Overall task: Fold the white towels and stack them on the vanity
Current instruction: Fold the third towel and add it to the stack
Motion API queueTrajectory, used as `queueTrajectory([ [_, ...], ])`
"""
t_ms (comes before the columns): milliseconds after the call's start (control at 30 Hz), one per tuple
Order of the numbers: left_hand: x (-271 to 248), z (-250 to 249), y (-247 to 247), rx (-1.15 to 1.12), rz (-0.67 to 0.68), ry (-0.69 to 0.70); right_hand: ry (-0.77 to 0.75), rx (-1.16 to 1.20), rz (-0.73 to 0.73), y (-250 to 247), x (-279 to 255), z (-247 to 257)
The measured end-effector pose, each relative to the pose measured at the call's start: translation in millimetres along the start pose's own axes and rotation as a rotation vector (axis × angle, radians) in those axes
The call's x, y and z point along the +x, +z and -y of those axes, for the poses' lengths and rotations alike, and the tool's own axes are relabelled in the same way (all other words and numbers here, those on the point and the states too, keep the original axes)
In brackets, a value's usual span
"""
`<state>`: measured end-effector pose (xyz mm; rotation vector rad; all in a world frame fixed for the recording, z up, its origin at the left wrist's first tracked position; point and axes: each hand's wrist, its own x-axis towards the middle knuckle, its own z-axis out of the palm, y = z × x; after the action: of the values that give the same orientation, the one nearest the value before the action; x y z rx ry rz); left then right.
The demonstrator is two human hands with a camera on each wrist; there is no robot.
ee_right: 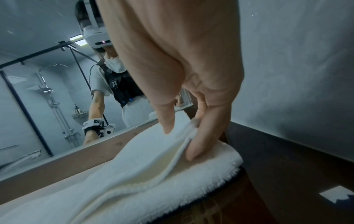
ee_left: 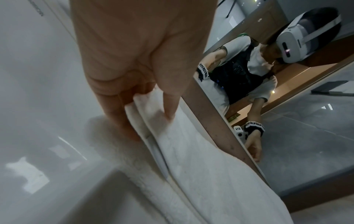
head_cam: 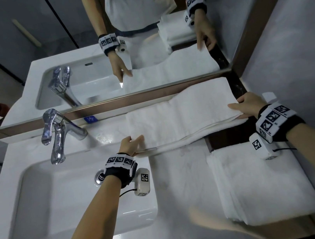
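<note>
A white towel [head_cam: 180, 116], folded into a long strip, lies on the vanity [head_cam: 181, 177] against the mirror, to the right of the faucet. My left hand [head_cam: 131, 144] pinches the top layer at its left end, thumb on top of the towel [ee_left: 191, 166] and fingers under the edge. My right hand [head_cam: 246, 104] pinches the top layer at the right end of the towel [ee_right: 153, 174], thumb above and fingers beneath. A stack of folded white towels [head_cam: 264, 185] sits on the vanity at the near right, under my right forearm.
The sink basin [head_cam: 39, 208] and chrome faucet [head_cam: 58, 132] are to the left. The mirror [head_cam: 123, 63] runs along the back and a grey wall [head_cam: 296, 57] closes the right side. A dark wooden surface [head_cam: 226, 135] shows between the two towels.
</note>
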<state>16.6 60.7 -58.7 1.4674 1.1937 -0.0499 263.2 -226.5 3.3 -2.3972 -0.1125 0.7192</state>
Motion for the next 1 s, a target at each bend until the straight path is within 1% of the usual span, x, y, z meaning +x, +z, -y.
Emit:
queueTrajectory([
  [33, -1, 0, 1, 0.005, 0.003, -0.002, 0.019, 0.047, 0.018, 0, 0, 1],
  [133, -1, 1, 2, -0.019, 0.018, -0.003, 0.127, 0.328, 0.106, -2, -5, 3],
  [167, -3, 0, 2, -0.058, 0.028, -0.010, 0.145, 0.413, 0.130, -3, -4, 3],
  [233, -5, -5, -1, -0.215, 0.073, -0.021, 0.152, 0.513, 0.163, -6, -3, 4],
  [333, -7, -11, -7, -0.427, 0.121, -0.018, 0.166, 0.608, 0.150, -9, 2, 5],
  [400, -9, -12, -10, -0.474, 0.091, -0.025, 0.147, 0.618, 0.138, -11, 4, 3],
  [467, -10, -11, -11, -0.453, 0.090, -0.044, 0.114, 0.581, 0.116, -10, 4, 0],
  [533, -12, -10, -10, -0.325, 0.091, -0.059, 0.106, 0.480, 0.087, -9, 5, -3],
  [567, -13, -11, -9, -0.215, 0.079, -0.076, 0.093, 0.356, 0.063, -9, 7, -6],
  [633, -13, -11, -3, 0.099, 0.025, -0.091, 0.028, 0.014, -0.014, -10, 8, -9],
  [667, -12, -10, 2, 0.276, -0.053, -0.061, -0.018, -0.125, -0.065, -10, 8, -8],
  [700, -13, -9, 6, 0.418, -0.167, 0.022, -0.069, -0.221, -0.123, -10, 7, -7],
  [733, -15, -10, 12, 0.503, -0.281, 0.172, -0.130, -0.274, -0.187, -7, 8, -5],
  [767, -19, -13, 19, 0.548, -0.344, 0.350, -0.210, -0.302, -0.219, -4, 8, 1],
  [800, -22, -19, 28, 0.592, -0.336, 0.502, -0.313, -0.326, -0.219, 0, 6, 9],
  [833, -24, -25, 39, 0.662, -0.277, 0.611, -0.418, -0.347, -0.177, 6, 5, 18],
  [867, -22, -29, 51, 0.741, -0.196, 0.675, -0.524, -0.391, -0.115, 14, 2, 27],
  [933, -16, -36, 77, 0.897, -0.051, 0.699, -0.687, -0.599, 0.021, 32, 1, 43],
  [1000, -7, -42, 99, 1.026, 0.047, 0.685, -0.742, -0.839, 0.108, 51, 5, 53],
])
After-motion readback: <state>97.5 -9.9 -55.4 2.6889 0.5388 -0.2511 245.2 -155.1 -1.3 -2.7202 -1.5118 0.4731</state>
